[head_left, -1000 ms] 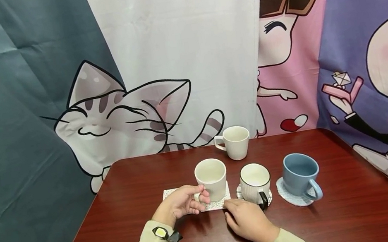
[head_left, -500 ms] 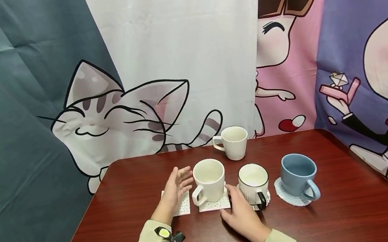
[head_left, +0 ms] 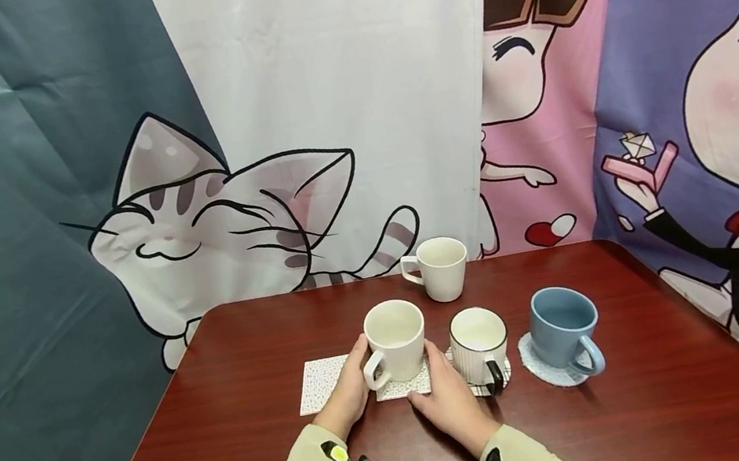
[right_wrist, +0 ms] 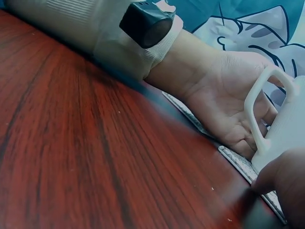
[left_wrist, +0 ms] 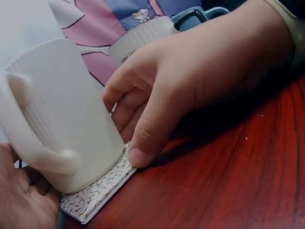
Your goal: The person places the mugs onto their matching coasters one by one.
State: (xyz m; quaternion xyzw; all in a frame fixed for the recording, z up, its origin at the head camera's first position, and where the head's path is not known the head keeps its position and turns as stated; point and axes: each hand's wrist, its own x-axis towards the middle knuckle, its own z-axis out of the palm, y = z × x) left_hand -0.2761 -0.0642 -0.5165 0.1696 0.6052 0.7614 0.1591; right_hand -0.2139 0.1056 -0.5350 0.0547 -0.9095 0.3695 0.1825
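A ribbed white mug (head_left: 404,349) stands upright on a square patterned coaster (head_left: 402,390), its handle toward the front left. My left hand (head_left: 347,397) lies along the mug's left side; in the right wrist view, this hand (right_wrist: 221,98) has its palm facing the mug behind the handle. On the other side is my right hand (head_left: 451,403), fingers along the mug's right side. The left wrist view shows its thumb tip right at the front edge of the coaster (left_wrist: 97,195), with the other fingers bent beside the mug (left_wrist: 76,114).
Another square coaster (head_left: 321,383) lies to the left. Close on the right, a black-rimmed white mug (head_left: 468,359) stands on a coaster. A blue mug (head_left: 558,338) on a round coaster (head_left: 541,374) is further right. Behind stands another white mug (head_left: 444,277) on the dark red table (head_left: 249,336).
My left hand has let go of the mug's handle, swung out left, then come in against the mug's left side. My right hand has turned and moved up to the mug's right side.
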